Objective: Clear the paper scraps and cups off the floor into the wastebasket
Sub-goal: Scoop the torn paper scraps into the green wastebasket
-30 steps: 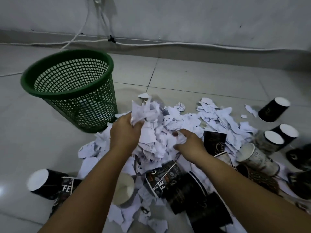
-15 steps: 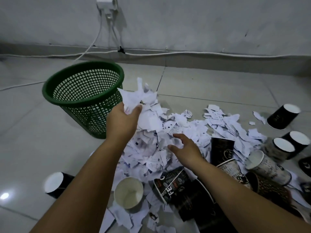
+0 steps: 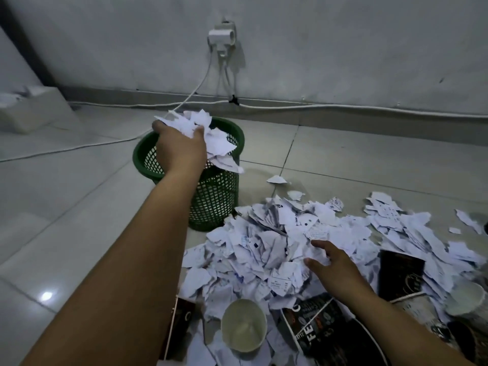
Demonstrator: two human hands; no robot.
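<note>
My left hand (image 3: 179,147) holds a bunch of white paper scraps (image 3: 208,136) right over the mouth of the green mesh wastebasket (image 3: 216,196). Some scraps hang past the basket's right rim. A big heap of torn paper (image 3: 277,247) lies on the tiled floor to the right of the basket. My right hand (image 3: 332,265) rests on that heap with its fingers spread and relaxed, holding nothing. A white-lined paper cup (image 3: 244,328) stands open-side up at the near edge of the heap, and black printed cups (image 3: 317,326) lie flattened beside it.
More cups (image 3: 464,302) and a black flattened cup (image 3: 398,276) lie at the right among scraps. White cables (image 3: 343,107) run along the wall base from a plug adapter (image 3: 221,39). A white box (image 3: 29,109) sits at the far left.
My left hand has lifted its bunch of scraps from beside the basket to over its mouth. The right hand stays on the heap. The camera has tilted up.
</note>
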